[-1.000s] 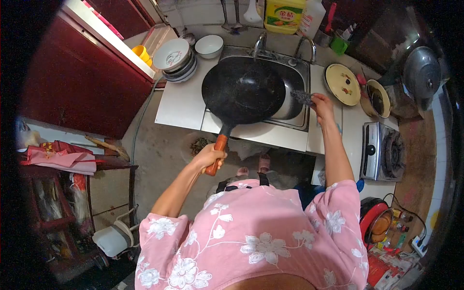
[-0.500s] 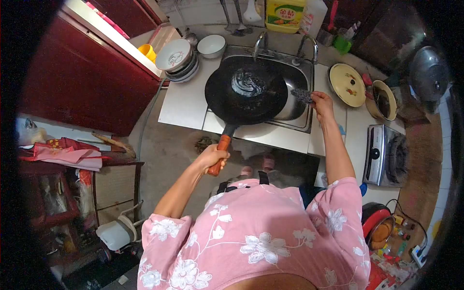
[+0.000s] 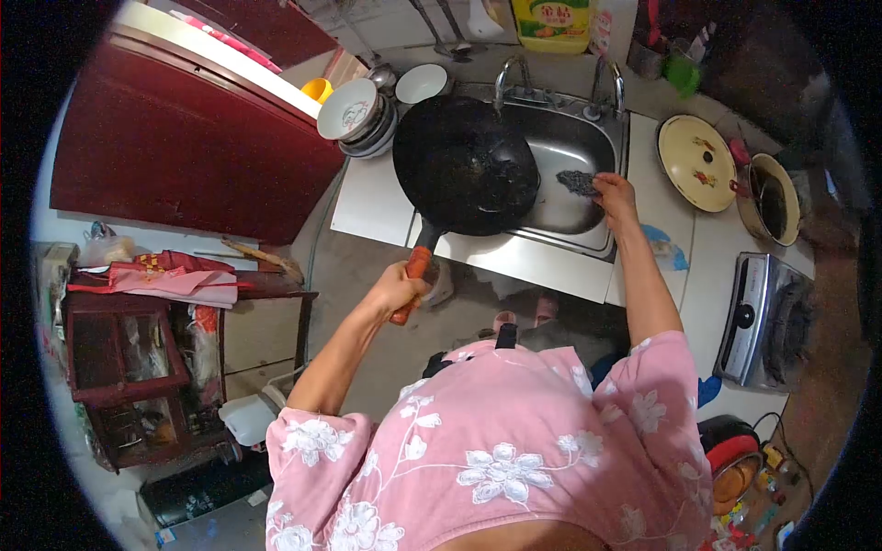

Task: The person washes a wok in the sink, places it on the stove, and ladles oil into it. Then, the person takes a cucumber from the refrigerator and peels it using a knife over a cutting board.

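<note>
My left hand is wrapped round the wooden handle of a black wok. The wok hangs tilted over the left part of the steel sink, its wet inside facing me. At the sink's right side, my right hand pinches a dark wire scrubber, held over the basin and apart from the wok. Behind the wok stands a curved tap, with a second tap to its right.
Stacked bowls and a white bowl stand left of the sink. To the right are a cream lid, a pot and a gas stove. A yellow-labelled jug stands behind.
The wok has tipped and shifted slightly left in the sink, and the foamy water pooled in its middle is mostly gone. The scrubber stays in my right hand. The camera view has turned somewhat.
</note>
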`<state>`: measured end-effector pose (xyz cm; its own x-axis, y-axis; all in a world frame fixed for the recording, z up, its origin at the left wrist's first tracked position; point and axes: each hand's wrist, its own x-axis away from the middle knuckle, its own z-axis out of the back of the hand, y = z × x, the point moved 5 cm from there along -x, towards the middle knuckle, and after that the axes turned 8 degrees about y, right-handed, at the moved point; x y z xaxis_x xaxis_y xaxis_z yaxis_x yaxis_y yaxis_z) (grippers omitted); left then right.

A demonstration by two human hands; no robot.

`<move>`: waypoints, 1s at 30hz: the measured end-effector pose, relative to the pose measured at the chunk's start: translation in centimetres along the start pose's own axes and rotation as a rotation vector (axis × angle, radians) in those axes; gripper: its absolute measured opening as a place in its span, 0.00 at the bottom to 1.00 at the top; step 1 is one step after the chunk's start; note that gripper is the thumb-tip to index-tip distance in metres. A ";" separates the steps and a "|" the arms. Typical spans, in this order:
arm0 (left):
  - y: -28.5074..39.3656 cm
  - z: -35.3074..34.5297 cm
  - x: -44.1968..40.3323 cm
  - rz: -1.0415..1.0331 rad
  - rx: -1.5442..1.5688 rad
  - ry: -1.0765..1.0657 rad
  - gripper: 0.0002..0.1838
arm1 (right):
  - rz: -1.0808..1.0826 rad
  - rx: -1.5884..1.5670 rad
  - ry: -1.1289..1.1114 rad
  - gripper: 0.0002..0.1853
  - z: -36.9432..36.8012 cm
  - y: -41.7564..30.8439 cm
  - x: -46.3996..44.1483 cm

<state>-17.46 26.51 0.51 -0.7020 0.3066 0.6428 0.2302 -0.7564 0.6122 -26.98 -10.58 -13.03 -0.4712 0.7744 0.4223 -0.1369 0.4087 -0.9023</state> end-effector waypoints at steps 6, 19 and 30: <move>0.0 0.7 -0.3 -0.053 -0.172 0.149 0.11 | 0.003 0.008 -0.085 0.07 -0.9 2.0 -2.6; 3.1 2.4 1.6 -0.204 -0.812 0.523 0.18 | -0.089 0.001 -0.138 0.06 -2.2 3.7 -4.7; 1.9 2.4 0.5 -0.194 -0.563 0.397 0.20 | -0.060 -0.016 -0.072 0.05 -1.5 2.3 -4.6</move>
<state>-15.73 26.63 3.10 -0.9119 0.3137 0.2647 -0.2315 -0.9256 0.2994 -23.83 -12.48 -16.95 -0.5244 0.7117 0.4674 -0.1529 0.4613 -0.8740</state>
